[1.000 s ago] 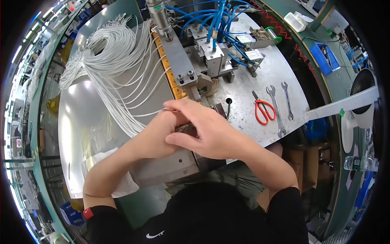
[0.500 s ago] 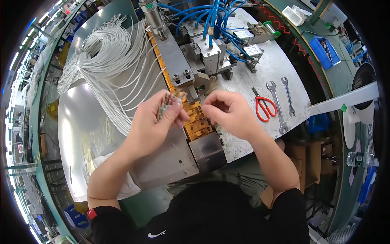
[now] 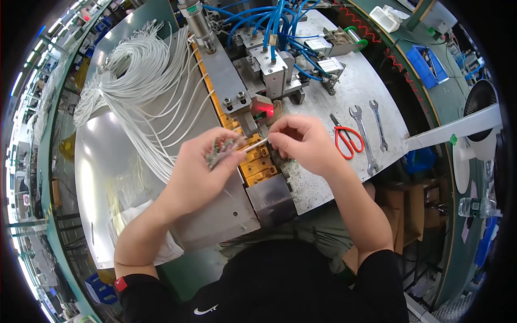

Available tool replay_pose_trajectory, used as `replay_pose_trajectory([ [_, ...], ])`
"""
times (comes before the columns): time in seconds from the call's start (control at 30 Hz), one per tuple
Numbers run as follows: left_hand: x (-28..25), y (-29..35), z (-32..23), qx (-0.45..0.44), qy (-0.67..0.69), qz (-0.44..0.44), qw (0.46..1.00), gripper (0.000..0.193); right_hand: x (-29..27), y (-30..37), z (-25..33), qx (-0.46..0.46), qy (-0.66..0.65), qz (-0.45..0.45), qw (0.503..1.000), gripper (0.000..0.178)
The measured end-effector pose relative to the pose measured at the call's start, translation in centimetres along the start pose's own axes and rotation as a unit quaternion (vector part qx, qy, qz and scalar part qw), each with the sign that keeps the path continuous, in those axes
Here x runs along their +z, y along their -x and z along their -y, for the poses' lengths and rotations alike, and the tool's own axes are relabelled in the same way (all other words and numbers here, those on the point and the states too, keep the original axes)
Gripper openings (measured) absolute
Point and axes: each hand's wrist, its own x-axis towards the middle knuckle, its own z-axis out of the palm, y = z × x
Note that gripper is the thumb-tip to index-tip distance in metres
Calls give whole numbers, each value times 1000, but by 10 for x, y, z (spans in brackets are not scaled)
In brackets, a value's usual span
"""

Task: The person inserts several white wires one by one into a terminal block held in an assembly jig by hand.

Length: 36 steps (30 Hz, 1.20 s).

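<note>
My left hand (image 3: pixel 202 169) is curled around a small bunch of thin green and silvery parts (image 3: pixel 219 151), blurred and partly covered by the fingers. A short length of white cable (image 3: pixel 257 145) spans the gap between my hands. Its right end goes into the closed fingertips of my right hand (image 3: pixel 304 144); whether its left end touches my left hand I cannot tell. Both hands hover over an orange fixture strip (image 3: pixel 258 165) with dark holes, just below the press's steel block (image 3: pixel 249 124). A red light (image 3: pixel 264 109) glows on the machine there.
A large bundle of white cables (image 3: pixel 134 81) lies left, several strands running to the strip. Blue air hoses (image 3: pixel 277 27) rise from the machine. Red-handled scissors (image 3: pixel 349 141) and two wrenches (image 3: pixel 363 137) lie right. A metal arm (image 3: pixel 455 126) crosses the right side.
The white cable now shows between my hands, with my right fingertips on it. A red light has come on at the machine. The whole view has shifted slightly.
</note>
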Motion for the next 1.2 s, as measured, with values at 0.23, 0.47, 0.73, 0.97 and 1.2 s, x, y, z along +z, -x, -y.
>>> replay_pose_trajectory([
  [0.23,4,-8,15,130,-71,52,988,10,9,13,15,-71,16,70,995,10],
  [0.47,12,-5,14,76,-32,52,995,11,8,16,16,27,14,74,997,10],
  [0.73,19,0,19,200,-84,-9,976,9,30,22,25,-33,121,22,992,8],
  [0.97,19,0,18,167,-6,11,986,7,19,24,26,11,-7,62,998,7],
  [1.2,19,0,23,178,19,15,984,8,17,23,24,15,10,73,997,7],
])
